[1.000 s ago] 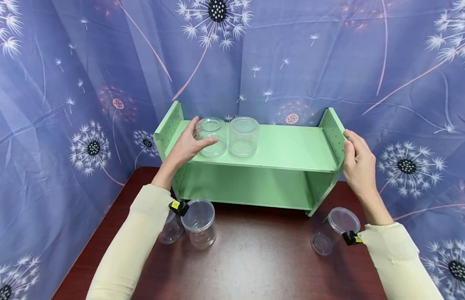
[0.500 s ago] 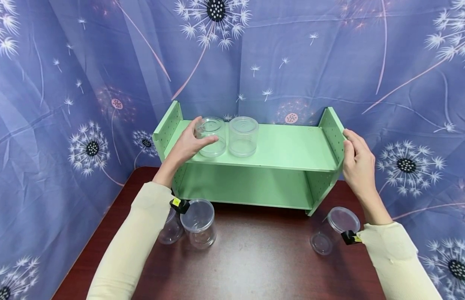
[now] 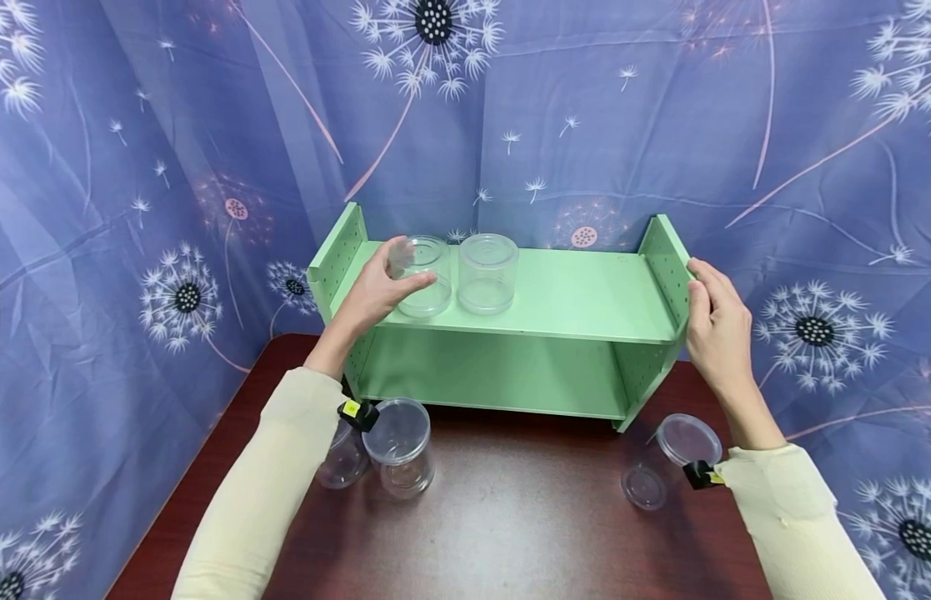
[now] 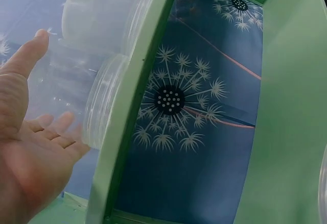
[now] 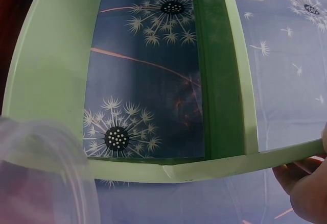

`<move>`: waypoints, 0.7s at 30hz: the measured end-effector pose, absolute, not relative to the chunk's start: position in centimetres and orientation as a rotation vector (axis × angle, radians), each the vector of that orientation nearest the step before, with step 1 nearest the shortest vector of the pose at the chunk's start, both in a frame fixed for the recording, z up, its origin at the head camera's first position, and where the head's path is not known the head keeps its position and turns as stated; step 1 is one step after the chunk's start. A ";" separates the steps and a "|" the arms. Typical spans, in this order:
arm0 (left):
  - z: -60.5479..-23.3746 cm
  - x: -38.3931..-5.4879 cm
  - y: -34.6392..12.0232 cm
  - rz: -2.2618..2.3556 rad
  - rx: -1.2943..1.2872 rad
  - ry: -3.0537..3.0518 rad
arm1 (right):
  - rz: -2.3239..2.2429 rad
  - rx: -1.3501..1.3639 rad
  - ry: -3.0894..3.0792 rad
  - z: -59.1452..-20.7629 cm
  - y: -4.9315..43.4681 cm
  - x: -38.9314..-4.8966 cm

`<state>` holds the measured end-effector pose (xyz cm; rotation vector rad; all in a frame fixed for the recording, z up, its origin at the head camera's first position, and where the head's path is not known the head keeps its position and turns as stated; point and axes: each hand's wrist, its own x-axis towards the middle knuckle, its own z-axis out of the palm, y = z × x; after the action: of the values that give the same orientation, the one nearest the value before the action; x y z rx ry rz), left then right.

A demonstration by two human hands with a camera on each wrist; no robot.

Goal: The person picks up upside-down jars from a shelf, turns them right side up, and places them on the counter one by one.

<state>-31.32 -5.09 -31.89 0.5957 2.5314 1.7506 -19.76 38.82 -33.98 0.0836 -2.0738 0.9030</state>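
My left hand (image 3: pixel 371 292) holds a clear plastic jar (image 3: pixel 427 303) at the left of the green shelf's upper board (image 3: pixel 585 292). The thumb lies along its front and the fingers wrap its far left side, showing through the plastic. A second clear jar (image 3: pixel 488 279) stands close to its right. In the left wrist view, the held jar's ribbed end (image 4: pixel 106 104) is down by the board's edge, between thumb and fingers (image 4: pixel 61 132). My right hand (image 3: pixel 716 329) grips the shelf's right end panel (image 3: pixel 666 271), thumb in front and fingers over its outer edge.
On the dark wooden table (image 3: pixel 510 517), a lidded clear jar (image 3: pixel 397 450) and another jar (image 3: pixel 342 458) stand front left, below my left wrist. A further lidded jar (image 3: pixel 686 440) is by my right wrist. A blue dandelion-print cloth (image 3: pixel 570 108) hangs behind.
The held jar has shifted very slightly toward the board's front edge, its top looking a little different. Both hands stay nearly where they were; the other jars and the shelf have not moved.
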 end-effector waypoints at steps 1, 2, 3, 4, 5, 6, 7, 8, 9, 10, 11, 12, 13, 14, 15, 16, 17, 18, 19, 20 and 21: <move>-31.9 -31.2 -5.2 1.761 0.600 2.528 | 0.902 0.084 -2.073 -34.0 38.8 -19.8; -31.8 -31.0 -5.3 1.769 0.605 2.528 | 0.903 0.083 -2.073 -34.0 38.8 -19.8; -31.8 -30.9 -5.4 1.775 0.611 2.530 | 0.904 0.082 -2.071 -34.0 38.8 -19.8; -31.7 -30.7 -5.5 1.789 0.619 2.529 | 0.906 0.083 -2.069 -34.0 38.8 -19.9; -31.7 -30.6 -5.6 1.800 0.622 2.524 | 0.909 0.082 -2.069 -34.1 38.8 -19.9; -31.6 -30.4 -5.7 1.806 0.627 2.522 | 0.911 0.081 -2.068 -34.1 38.8 -19.9; -31.5 -30.3 -5.8 1.808 0.632 2.522 | 0.912 0.081 -2.067 -34.1 38.8 -19.9; -31.5 -30.1 -6.0 1.805 0.636 2.523 | 0.913 0.080 -2.067 -34.1 38.8 -19.9; -31.4 -30.0 -6.1 1.803 0.639 2.523 | 0.913 0.079 -2.066 -34.1 38.7 -19.9; -31.3 -29.8 -6.3 1.809 0.644 2.513 | 0.914 0.078 -2.067 -34.0 38.7 -19.9; -31.3 -29.6 -6.5 1.807 0.645 2.511 | 0.915 0.077 -2.067 -34.0 38.7 -19.9; -31.2 -29.4 -6.6 1.806 0.649 2.507 | 0.915 0.078 -2.067 -34.0 38.7 -19.9; -31.2 -29.2 -6.8 1.805 0.654 2.502 | 0.914 0.081 -2.065 -34.0 38.7 -19.9; -31.1 -29.0 -6.9 1.804 0.659 2.500 | 0.913 0.083 -2.064 -34.1 38.7 -19.9; -31.1 -28.8 -7.0 1.804 0.667 2.495 | 0.911 0.085 -2.062 -34.1 38.7 -19.9; -31.1 -28.6 -7.2 1.802 0.678 2.492 | 0.913 0.088 -2.060 -34.1 38.7 -19.9; -31.1 -28.4 -7.3 1.796 0.686 2.494 | 0.912 0.090 -2.058 -34.1 38.7 -19.9; -31.1 -28.3 -7.5 1.794 0.697 2.490 | 0.912 0.091 -2.056 -34.1 38.7 -19.9; -31.1 -28.0 -7.6 1.787 0.705 2.491 | 0.914 0.091 -2.055 -34.0 38.7 -19.8; -31.0 -27.8 -7.7 1.785 0.712 2.490 | 0.915 0.089 -2.056 -34.0 38.7 -19.8; -31.0 -27.5 -7.9 1.783 0.721 2.487 | 0.914 0.086 -2.057 -34.0 38.7 -19.8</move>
<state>-27.50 -7.85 -31.01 0.7208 2.4868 1.7830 -19.77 38.68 -33.96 0.0862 -2.0574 0.9143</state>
